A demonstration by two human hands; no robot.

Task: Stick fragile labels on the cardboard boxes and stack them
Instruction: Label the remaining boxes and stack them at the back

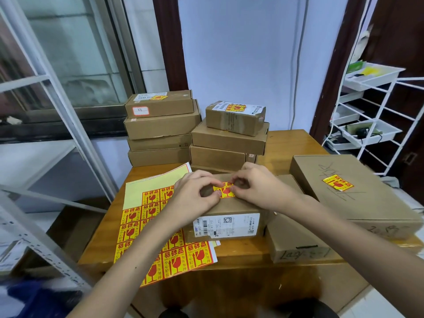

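A brown cardboard box (231, 210) with a white shipping label on its front stands in the middle of the wooden table (289, 143). On its top lies a yellow and red fragile label (225, 191). My left hand (195, 196) and my right hand (259, 187) meet over the label, fingers curled, fingertips pressing its two ends onto the box. A sheet of fragile labels (160, 226) lies to the left, partly under my left arm. Two stacks of labelled boxes (160, 125) (229, 138) stand at the back.
A large flat box (353, 193) bearing a fragile label leans at the right, with a smaller box (296, 244) in front of it. White wire shelving (371, 115) with trays stands at the far right, a metal rack (46, 237) at the left.
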